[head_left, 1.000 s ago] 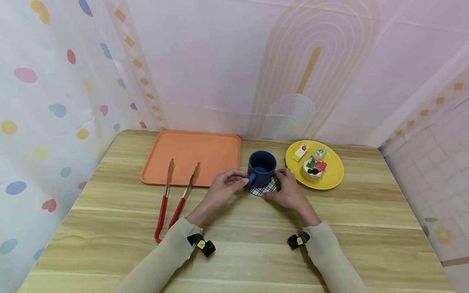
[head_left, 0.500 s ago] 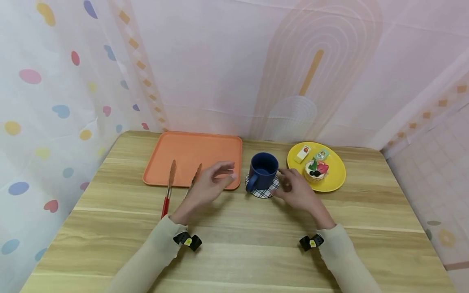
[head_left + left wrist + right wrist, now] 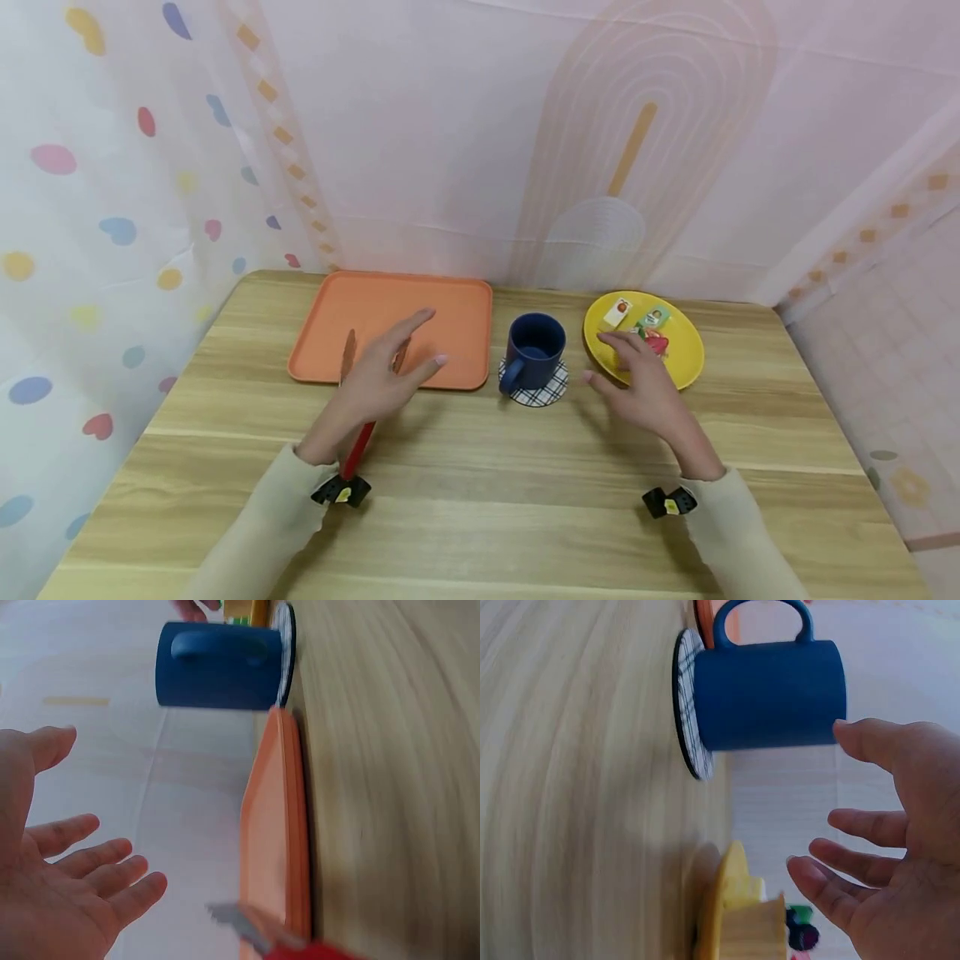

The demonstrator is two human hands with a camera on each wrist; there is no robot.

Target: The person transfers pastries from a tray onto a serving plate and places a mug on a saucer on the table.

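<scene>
A dark blue mug stands upright on a round checked coaster, its handle toward the front left. My left hand is over the red-handled tongs, fingers spread and holding nothing; it hides part of them. To the right of the mug, my right hand hangs with spread fingers, apart from the mug and overlapping the yellow plate in the head view. Both wrist views show nothing in either palm. The mug sits flat on its coaster in the right wrist view.
An orange tray lies at the back left, with the tongs' tips over its front edge. On the yellow plate are a fruit-topped tart and two small packets, one white and yellow, one green. A curtain hangs behind the table.
My left hand has let go of the mug's handle side and moved left over the tongs. My right hand has left the coaster and moved right. The mug stays on the coaster.
</scene>
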